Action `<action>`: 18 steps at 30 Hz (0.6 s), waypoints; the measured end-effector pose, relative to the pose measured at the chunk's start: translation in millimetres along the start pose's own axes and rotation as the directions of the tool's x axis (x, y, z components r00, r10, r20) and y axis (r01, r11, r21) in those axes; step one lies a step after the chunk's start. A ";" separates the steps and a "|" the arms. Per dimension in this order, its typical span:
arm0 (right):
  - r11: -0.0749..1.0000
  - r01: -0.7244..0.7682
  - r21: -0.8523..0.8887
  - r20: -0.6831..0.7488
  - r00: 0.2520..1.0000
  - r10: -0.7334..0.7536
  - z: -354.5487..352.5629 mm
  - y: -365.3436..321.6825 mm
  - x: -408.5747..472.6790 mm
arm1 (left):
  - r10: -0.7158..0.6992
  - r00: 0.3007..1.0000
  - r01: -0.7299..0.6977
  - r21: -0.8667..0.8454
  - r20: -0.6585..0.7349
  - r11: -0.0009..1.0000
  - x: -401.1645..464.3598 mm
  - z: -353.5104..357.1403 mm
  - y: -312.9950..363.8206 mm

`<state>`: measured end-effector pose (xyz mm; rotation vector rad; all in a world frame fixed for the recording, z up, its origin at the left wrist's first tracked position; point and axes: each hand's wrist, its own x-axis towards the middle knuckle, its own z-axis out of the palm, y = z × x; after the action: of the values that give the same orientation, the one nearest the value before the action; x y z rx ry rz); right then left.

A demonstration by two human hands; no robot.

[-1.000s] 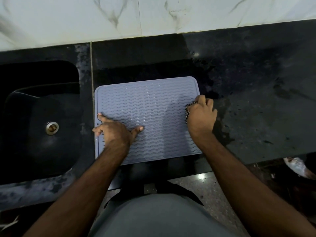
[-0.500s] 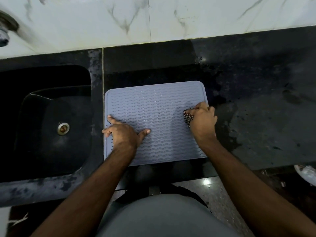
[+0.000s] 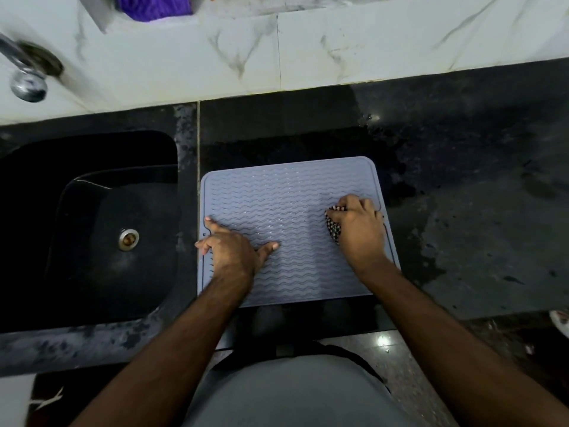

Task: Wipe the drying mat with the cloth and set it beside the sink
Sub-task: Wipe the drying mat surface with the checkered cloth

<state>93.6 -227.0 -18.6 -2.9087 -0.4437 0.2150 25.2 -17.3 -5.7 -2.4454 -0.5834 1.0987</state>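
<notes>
Nearest to camera: grey shirt front, both forearms reaching fwd over the worktop (image 3: 462,248) edge. L hand (image 3: 229,246) lies flat on the drying mat (image 3: 286,204), fingers spread wide and straight, thumb out to the right, fingertips at the mat's left edge, pressing it down, holding nothing. R hand (image 3: 358,224) is curled round a bunched cloth (image 3: 333,227), black-and-white checked, only a bit of it poking out on the thumb side; hand and cloth sit on the mat's right portion, near its right rim. Mat itself: grey-blue, wavy ridges, lying flat on the dark worktop, its left edge just beside the sink (image 3: 92,229), front edge about at the worktop's front. Sink is black, metal drain (image 3: 128,239) in the basin floor. Wet patches on the worktop right of the mat. Farther back: white marble-look wall tiles (image 3: 338,57), chrome tap (image 3: 26,75) top left, blurred. Something purple (image 3: 154,6) at the very top, can't tell what.
</notes>
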 end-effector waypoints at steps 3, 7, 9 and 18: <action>0.999 -0.040 0.034 -0.016 0.999 0.041 3.1 8.6 -1.8 | 0.008 1.000 -0.008 0.013 -0.015 1.000 -0.6 0.4 -0.3; 0.990 -0.115 0.083 -0.033 0.992 0.118 3.6 1.8 -0.4 | -0.004 1.000 0.004 0.008 -0.013 1.000 -0.6 1.2 -0.2; 0.990 -0.088 0.109 -0.029 0.995 0.092 2.9 -13.2 4.5 | -0.007 1.000 0.007 0.002 -0.014 1.000 0.5 3.0 0.3; 0.985 0.121 0.124 0.019 0.992 -0.124 3.6 -19.1 19.4 | 0.009 0.999 -0.009 -0.017 0.030 1.000 5.7 5.2 0.1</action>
<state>106.0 -202.5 -20.4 -2.7500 -0.5901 0.2542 24.7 -13.5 -12.4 -2.4520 -0.5939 1.1408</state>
